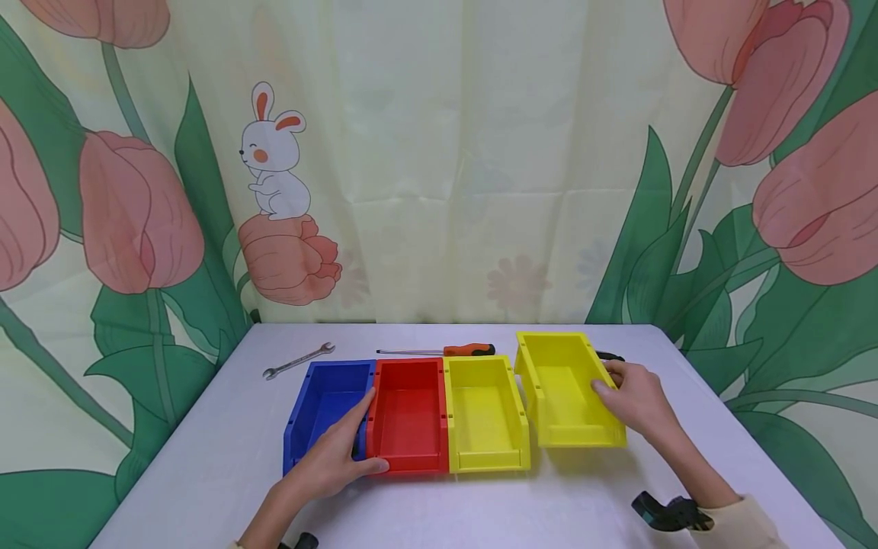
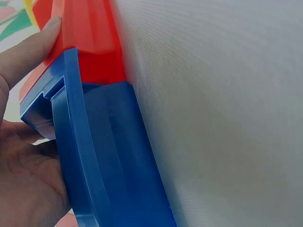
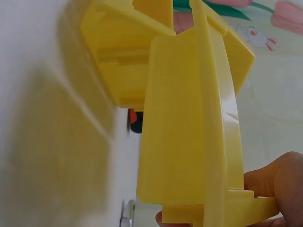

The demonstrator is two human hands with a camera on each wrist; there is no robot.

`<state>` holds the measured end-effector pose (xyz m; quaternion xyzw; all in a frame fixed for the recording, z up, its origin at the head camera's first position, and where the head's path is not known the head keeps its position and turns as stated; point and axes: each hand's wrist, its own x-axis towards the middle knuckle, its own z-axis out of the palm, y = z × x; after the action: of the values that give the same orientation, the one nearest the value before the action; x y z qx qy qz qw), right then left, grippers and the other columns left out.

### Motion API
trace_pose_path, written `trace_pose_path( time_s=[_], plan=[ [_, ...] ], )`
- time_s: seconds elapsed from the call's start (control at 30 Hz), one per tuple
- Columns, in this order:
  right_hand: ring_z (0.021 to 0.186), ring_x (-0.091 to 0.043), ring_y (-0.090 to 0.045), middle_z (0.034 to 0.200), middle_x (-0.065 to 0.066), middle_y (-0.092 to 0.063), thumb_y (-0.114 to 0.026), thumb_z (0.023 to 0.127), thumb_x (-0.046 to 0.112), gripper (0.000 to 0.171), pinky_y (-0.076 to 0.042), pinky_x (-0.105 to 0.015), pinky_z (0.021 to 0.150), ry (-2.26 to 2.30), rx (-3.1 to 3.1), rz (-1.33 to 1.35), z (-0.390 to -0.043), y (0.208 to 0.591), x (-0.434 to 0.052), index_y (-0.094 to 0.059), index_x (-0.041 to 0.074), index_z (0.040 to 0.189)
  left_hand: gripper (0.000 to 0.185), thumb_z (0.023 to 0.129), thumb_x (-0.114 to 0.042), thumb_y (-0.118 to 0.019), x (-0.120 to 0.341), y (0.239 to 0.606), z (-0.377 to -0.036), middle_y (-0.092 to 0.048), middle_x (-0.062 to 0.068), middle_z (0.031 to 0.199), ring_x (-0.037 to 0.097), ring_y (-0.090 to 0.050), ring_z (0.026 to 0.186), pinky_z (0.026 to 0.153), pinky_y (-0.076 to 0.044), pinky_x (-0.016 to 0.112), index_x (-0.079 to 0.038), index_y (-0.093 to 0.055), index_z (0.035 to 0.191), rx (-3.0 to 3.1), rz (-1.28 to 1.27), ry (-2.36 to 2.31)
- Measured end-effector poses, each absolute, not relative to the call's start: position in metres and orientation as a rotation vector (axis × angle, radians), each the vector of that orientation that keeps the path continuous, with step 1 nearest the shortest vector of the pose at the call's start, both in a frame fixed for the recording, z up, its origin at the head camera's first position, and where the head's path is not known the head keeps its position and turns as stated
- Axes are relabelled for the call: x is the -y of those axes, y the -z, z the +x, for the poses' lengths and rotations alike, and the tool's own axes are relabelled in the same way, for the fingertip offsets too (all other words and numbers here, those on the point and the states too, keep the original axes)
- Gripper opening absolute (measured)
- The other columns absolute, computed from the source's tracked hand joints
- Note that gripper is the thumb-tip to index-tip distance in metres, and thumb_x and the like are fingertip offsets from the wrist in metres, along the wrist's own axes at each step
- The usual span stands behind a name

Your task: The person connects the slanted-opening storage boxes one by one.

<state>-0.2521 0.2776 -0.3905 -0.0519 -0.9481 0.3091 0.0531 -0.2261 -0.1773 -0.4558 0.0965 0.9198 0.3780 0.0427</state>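
A blue bin [image 1: 332, 393], a red bin [image 1: 410, 415] and a yellow bin [image 1: 485, 412] stand side by side, touching. My left hand [image 1: 334, 455] rests over the wall between the blue and red bins. Its thumb lies on the red bin's front edge, and some fingers reach inside the blue bin, partly hidden. On the right, my right hand [image 1: 638, 396] holds a second yellow bin [image 1: 565, 393] by its right wall, thumb inside. That bin is tilted and raised above the table, beside the first yellow bin; the right wrist view shows its underside [image 3: 175, 127] clear of the surface.
Behind the blue bin lies an open-end wrench [image 1: 298, 361]. An orange-handled screwdriver [image 1: 469, 350] lies behind the red and yellow bins. Part of a black object [image 1: 609, 356] shows behind the raised bin. A white cloth [image 1: 439, 518] covers the table; a printed curtain [image 1: 439, 152] hangs behind.
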Motion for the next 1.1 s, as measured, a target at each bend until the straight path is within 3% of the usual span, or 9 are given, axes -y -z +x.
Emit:
trace_pose_path(
  time_s=[1.1],
  plan=[
    [0.098,-0.035,-0.071,0.136,-0.038,-0.062,-0.062,0.100,0.018,0.057,-0.067,-0.049,0.091,-0.961,2.892,-0.164,-0.2556,0.3938,-0.2784,-0.051,-0.015,0.145,0.121,0.077,-0.025,-0.096,0.1773,0.4543,-0.2254,-0.033,0.011,0.174,0.048,-0.037,0.157,0.100,-0.062,0.057,-0.025,-0.020,0.171,-2.813,0.324,-1.160]
  ],
)
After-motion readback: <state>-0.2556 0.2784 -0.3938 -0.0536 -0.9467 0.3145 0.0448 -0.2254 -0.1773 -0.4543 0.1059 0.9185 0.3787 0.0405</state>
